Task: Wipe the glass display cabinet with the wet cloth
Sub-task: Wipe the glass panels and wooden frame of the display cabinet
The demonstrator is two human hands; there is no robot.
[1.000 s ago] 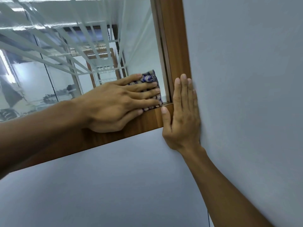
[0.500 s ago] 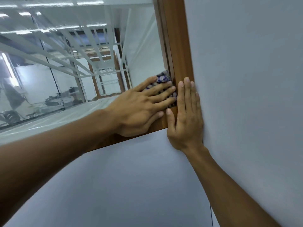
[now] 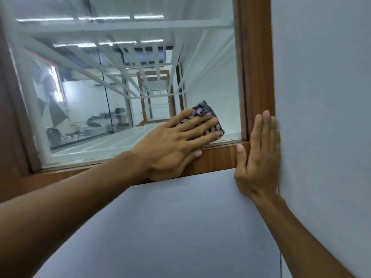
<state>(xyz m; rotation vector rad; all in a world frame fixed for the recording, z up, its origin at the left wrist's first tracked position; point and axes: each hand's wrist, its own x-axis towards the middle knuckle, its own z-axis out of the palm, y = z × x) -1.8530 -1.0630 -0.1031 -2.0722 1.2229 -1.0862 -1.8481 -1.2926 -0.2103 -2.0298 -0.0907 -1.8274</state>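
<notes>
Cloth (image 3: 202, 112) under flat left hand (image 3: 174, 145), on glass (image 3: 120, 97) btm-right corner.

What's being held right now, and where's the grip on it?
No curled grip: the left hand presses the cloth flat on the glass, fingers across its middle. The right hand holds nothing, resting on the wooden frame.

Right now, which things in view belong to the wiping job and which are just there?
In the job: patterned cloth; left hand, pressing it flat on the glass pane; wooden frame; right hand, flat against the frame's corner.
Just there: pale panel below the frame; pale wall at right; room seen in the glass.
</notes>
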